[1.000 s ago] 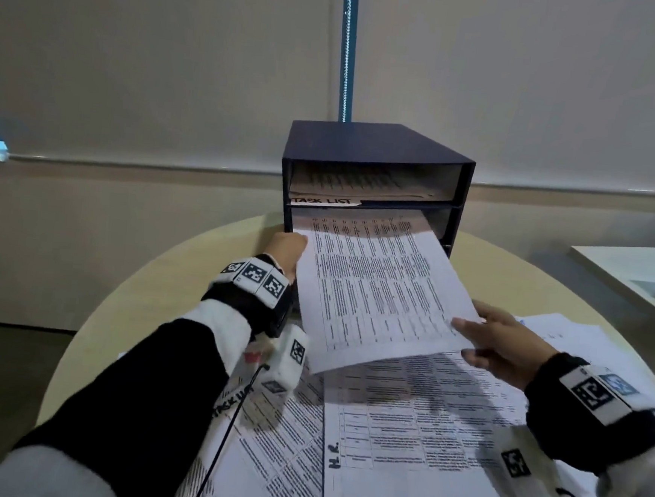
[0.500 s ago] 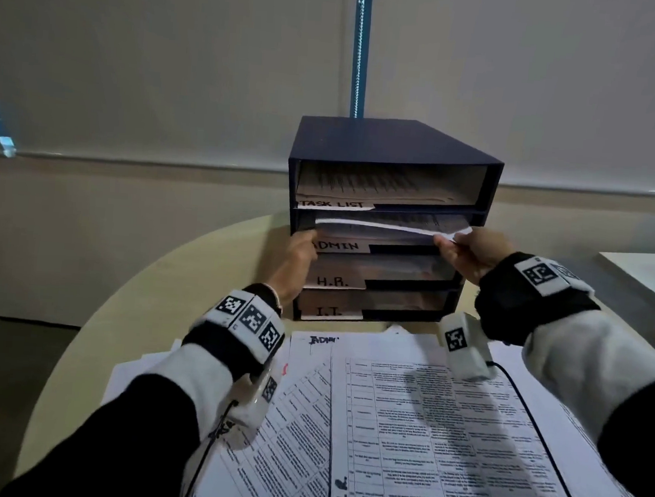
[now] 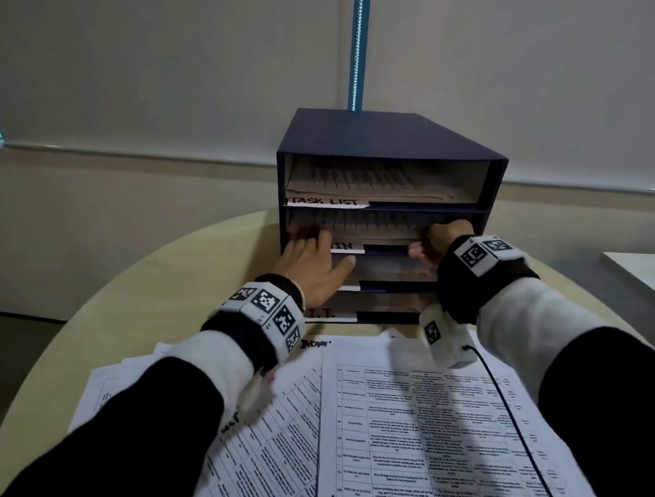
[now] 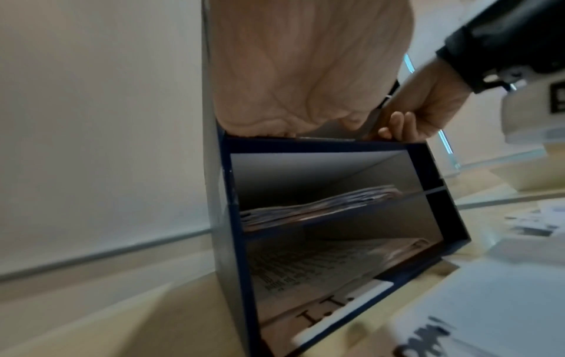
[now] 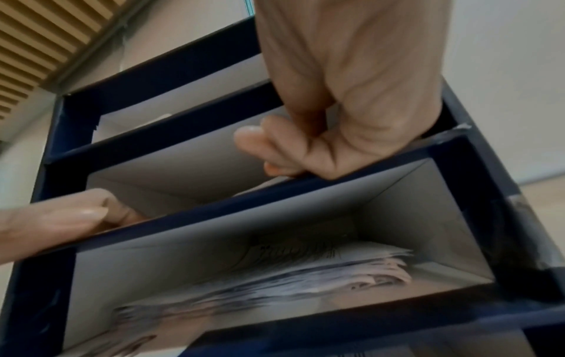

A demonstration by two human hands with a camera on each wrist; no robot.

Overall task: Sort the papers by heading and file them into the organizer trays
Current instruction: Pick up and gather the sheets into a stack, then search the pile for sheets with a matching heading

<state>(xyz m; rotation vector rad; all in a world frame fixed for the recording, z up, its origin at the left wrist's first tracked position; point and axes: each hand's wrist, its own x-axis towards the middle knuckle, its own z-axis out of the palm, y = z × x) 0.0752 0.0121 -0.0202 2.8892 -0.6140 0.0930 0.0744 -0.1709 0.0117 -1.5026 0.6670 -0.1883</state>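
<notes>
Reaching into the second tray of the navy organizer [image 3: 385, 135] at frame centre, left hand [image 3: 312, 266] spread flat, right hand [image 3: 432, 243] curled on the tray's front edge, loose papers [image 3: 401, 430] covering the round table [image 3: 182, 276] in the lower frame, pale wall behind.

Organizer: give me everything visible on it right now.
The organizer is a dark blue box, cardboard-like, pale inside, upright at the round table's far edge. Four open-front trays, stacked, all holding papers. White labels read TASK LIST and I.T.; the others are partly or fully covered. The left hand and right hand are at the second tray's front.
</notes>
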